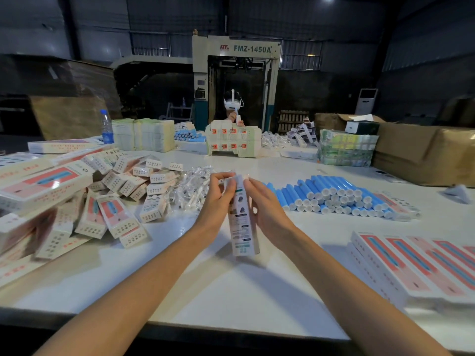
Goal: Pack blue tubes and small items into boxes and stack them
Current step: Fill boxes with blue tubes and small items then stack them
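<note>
Over the middle of the white counter (231, 291), both hands held a long, narrow white printed cardboard box (241, 227) upright. The left hand (218, 201) had its fingers (223, 178) curled, pinching the box's top end. The right hand (268, 209) gripped the opposite side near the top. Blue plastic tubes (334, 195) lay piled toward the right edge, with clear-wrapped small items (192, 191) just left of the hands.
</note>
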The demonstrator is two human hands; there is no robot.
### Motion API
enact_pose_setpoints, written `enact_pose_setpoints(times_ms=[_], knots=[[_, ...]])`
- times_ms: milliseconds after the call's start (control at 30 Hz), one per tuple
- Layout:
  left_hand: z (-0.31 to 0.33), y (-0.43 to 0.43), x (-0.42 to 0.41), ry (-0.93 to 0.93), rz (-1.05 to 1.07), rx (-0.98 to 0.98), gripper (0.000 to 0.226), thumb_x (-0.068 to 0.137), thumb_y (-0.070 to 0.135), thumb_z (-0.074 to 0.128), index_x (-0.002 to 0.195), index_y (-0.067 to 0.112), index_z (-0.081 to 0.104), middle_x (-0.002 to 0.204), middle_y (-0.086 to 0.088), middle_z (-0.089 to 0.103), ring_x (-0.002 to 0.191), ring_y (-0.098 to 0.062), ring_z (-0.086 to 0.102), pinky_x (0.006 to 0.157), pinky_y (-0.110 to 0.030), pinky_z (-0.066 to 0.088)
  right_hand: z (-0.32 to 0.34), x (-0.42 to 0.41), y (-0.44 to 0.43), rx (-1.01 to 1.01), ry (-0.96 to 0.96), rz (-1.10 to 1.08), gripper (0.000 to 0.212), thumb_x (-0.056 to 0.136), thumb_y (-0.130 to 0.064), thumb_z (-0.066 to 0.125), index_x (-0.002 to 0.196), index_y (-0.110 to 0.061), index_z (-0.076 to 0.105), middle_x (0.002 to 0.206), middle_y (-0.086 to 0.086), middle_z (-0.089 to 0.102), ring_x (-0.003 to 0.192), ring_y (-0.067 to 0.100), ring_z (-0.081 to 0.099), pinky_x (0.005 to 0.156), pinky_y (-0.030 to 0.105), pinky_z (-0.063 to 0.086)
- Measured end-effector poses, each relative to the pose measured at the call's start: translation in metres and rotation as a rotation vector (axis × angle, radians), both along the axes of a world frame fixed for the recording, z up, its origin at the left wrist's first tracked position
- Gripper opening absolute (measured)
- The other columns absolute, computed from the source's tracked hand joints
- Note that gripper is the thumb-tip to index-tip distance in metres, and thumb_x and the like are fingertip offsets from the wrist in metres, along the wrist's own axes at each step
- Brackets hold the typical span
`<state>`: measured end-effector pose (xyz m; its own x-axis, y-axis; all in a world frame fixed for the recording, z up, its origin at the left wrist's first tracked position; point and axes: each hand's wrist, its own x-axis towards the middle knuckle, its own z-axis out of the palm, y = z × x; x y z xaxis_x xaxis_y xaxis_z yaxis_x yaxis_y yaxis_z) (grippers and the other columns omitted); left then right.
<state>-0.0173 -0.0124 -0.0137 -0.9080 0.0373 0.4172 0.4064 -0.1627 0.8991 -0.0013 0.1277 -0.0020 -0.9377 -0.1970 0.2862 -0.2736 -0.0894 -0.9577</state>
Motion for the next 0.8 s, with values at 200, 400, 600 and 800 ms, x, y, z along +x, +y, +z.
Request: enact_pose_setpoints(times_ms=[200,400,600,800], knots=[[0.003,0.019,0.004,-0.151,-0.135,0.309,0.014,0.11,0.017,0.055,0.123,0.02,0.058,0.1,-0.002,0.08,0.092,-0.012,0.075,0.076,-0.025,0.062,-0.003,0.041,0.039,0.125,-0.041,0.07,0.047,0.102,-0.05,0.061,0.147,-0.051,0.048,0.134,-0.004,0.067,0.124,0.022,0.064,0.11,0.049,0.049],[-0.008,0.052,0.021,-0.161,-0.218,0.146,0.014,0.109,0.018,0.055,0.122,0.018,0.056,0.125,-0.007,0.077,0.114,-0.019,0.073,0.085,-0.028,0.06,-0.01,0.075,0.079,0.236,0.069,-0.12,0.04,0.097,-0.053,0.067,0.135,-0.055,0.059,0.117,-0.01,0.073,0.112,0.014,0.069,0.104,0.048,0.052],[-0.005,0.078,0.029,-0.06,-0.217,-0.234,0.018,0.112,0.014,0.051,0.128,0.018,0.058,0.111,-0.003,0.08,0.104,-0.018,0.076,0.092,-0.032,0.06,0.016,0.096,0.137,0.423,0.198,-0.39,0.043,0.095,-0.044,0.073,0.136,-0.037,0.064,0.116,-0.009,0.07,0.088,-0.003,0.067,0.071,0.013,0.052],[-0.011,0.103,0.035,0.025,-0.297,-0.526,0.021,0.108,0.005,0.055,0.116,0.018,0.07,0.102,-0.001,0.08,0.1,-0.016,0.074,0.091,-0.03,0.057,0.058,0.106,0.265,0.668,0.212,-0.657,0.034,0.095,-0.041,0.073,0.127,-0.039,0.065,0.108,-0.011,0.065,0.078,-0.007,0.063,0.061,0.009,0.049]])
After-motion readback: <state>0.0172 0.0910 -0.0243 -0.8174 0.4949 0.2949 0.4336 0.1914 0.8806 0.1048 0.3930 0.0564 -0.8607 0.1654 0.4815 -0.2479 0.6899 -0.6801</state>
